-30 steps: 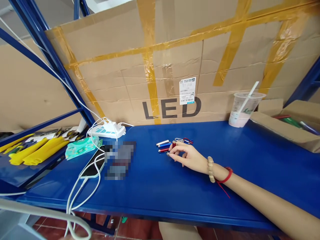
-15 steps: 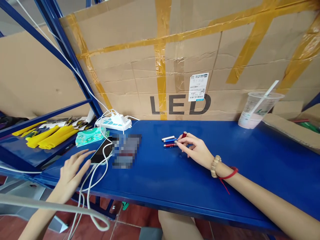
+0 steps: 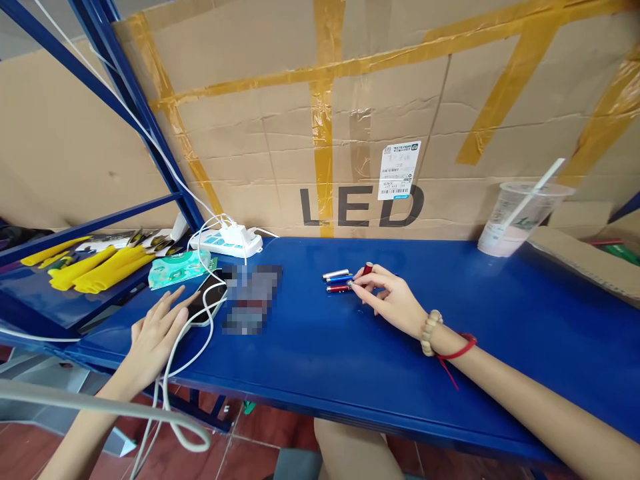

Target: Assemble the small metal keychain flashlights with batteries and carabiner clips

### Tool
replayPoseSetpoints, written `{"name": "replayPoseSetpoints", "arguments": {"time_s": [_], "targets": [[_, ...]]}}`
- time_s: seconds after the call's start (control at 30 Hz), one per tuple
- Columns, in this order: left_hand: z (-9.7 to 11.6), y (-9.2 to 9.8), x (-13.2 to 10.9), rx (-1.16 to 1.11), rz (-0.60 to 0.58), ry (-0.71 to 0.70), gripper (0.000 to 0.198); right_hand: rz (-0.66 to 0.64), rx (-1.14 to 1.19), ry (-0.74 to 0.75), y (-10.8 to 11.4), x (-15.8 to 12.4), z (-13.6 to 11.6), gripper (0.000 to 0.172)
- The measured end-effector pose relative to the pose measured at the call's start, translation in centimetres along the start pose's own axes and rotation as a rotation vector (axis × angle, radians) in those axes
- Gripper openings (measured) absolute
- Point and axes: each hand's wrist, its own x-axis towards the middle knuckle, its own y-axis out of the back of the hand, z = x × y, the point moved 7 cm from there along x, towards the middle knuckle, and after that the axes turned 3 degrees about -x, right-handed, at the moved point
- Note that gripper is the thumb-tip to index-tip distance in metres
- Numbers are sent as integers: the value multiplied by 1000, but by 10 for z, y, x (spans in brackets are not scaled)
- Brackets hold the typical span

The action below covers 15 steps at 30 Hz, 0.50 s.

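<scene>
On the blue table, three slim metal tubes lie side by side, like small pen lights: a silver tube (image 3: 335, 274), a blue tube (image 3: 339, 281) and a red tube (image 3: 339, 289). My right hand (image 3: 395, 299) rests at their right ends, fingers curled with thumb and forefinger together. Another dark red tube (image 3: 368, 268) sticks up between its fingers; the rest of it is hidden. To the left, my left hand (image 3: 155, 337) is flat with fingers apart, its fingertips at the edge of a dark-screened phone (image 3: 207, 303). A white cable (image 3: 205, 347) loops beside that hand.
A blurred-out flat thing (image 3: 255, 300) lies right of the phone. Behind are a white power strip (image 3: 233, 240), a green tissue pack (image 3: 179, 269) and yellow mesh pieces (image 3: 107, 267). A plastic cup (image 3: 517, 220) with straw stands right, before a big LED carton (image 3: 275, 153).
My left hand has moved right and slightly up, closer over the phone, and the cable beside it has shifted. My right hand stays at the tubes.
</scene>
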Motion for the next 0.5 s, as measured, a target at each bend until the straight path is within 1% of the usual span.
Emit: {"name": "replayPoseSetpoints", "arguments": {"time_s": [0.07, 0.1, 0.2, 0.27, 0.4, 0.5], "targets": [[1, -3, 0, 3, -30, -34, 42, -4, -5, 14, 0, 0, -1, 33], [-1, -5, 1, 5, -37, -28, 41, -3, -7, 20, -1, -1, -1, 33], [-12, -13, 3, -10, -45, 49, 41, -3, -11, 21, -1, -1, 0, 34], [-15, -16, 3, -38, -41, 67, 45, -3, -10, 11, -1, -1, 1, 35], [-14, -17, 2, -56, -36, 62, 48, 0, -14, -2, 0, 0, 1, 36], [-15, -19, 3, -51, -59, 22, 49, 7, -25, -9, 0, 0, 1, 36]]}}
